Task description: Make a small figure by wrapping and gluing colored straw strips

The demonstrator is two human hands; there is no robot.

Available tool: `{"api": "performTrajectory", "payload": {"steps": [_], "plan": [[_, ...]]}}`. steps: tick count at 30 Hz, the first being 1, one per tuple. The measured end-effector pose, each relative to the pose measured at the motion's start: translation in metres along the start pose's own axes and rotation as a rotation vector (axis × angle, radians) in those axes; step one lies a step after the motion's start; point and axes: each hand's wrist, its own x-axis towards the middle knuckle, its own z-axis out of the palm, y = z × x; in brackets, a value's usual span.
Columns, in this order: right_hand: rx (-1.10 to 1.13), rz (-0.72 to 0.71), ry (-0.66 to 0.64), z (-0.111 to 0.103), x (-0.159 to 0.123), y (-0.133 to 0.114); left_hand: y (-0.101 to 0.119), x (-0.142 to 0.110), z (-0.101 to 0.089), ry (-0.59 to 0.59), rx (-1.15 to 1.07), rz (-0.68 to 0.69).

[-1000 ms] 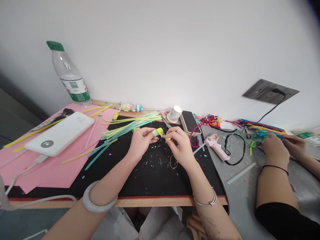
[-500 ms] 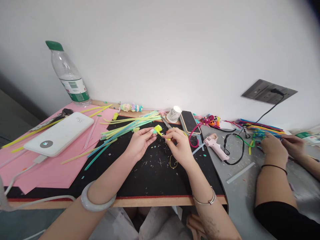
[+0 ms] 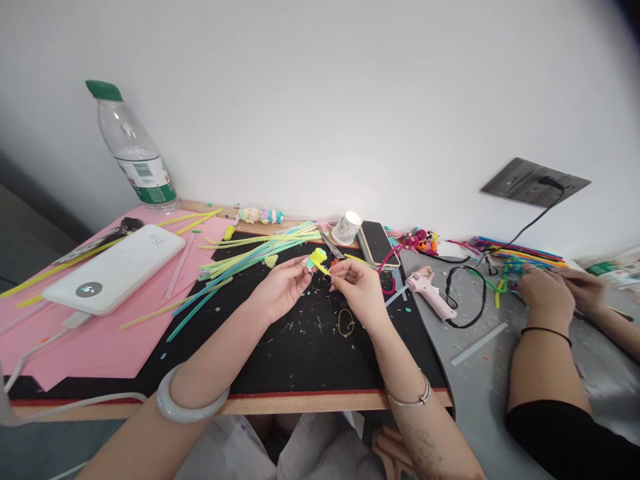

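Pinched in the fingertips of my left hand (image 3: pixel 284 288) is a small yellow-and-mint pipe cleaner figure (image 3: pixel 317 257), raised over the black mat (image 3: pixel 295 357). A short yellow pipe cleaner strand (image 3: pixel 323 270) runs from the figure toward my right hand (image 3: pixel 359 288), whose thumb and finger are closed on its end. Its exact tip is hidden by the fingers. Behind my hands lie many loose pipe cleaners (image 3: pixel 240 265) in yellow, green and blue, and scissors (image 3: pixel 332 247). A thin yellowish loop (image 3: pixel 345 323) rests below my right hand.
A paper cup (image 3: pixel 347 229) and phone (image 3: pixel 376 241) stand behind. To the right are a pink glue gun (image 3: pixel 431 293), its cord and a co-worker's hands (image 3: pixel 547 293). Left are a white power bank (image 3: pixel 115 270) on pink paper (image 3: pixel 125 353) and a bottle (image 3: pixel 137 157).
My left hand has turned more open toward me, showing more of the figure. The yellow strand now shows stretched between both hands. The view has shifted slightly.
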Motion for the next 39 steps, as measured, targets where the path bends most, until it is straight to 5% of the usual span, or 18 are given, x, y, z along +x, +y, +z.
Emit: {"api": "performTrajectory", "payload": {"steps": [9, 17, 26, 39], "plan": [[-0.087, 0.033, -0.090, -0.012, 0.002, -0.001, -0.002, -0.004, -0.004, -0.196, 0.116, -0.140], [-0.160, -0.060, -0.232, -0.020, -0.002, -0.006, 0.005, -0.013, -0.004, -0.355, 0.480, -0.244], [-0.230, 0.005, -0.328, -0.024, -0.007, -0.016, 0.004, -0.014, -0.005, -0.332, 0.838, -0.166], [-0.233, -0.017, -0.122, -0.009, -0.002, 0.001, -0.006, -0.006, -0.007, -0.169, 0.946, 0.012]]}}
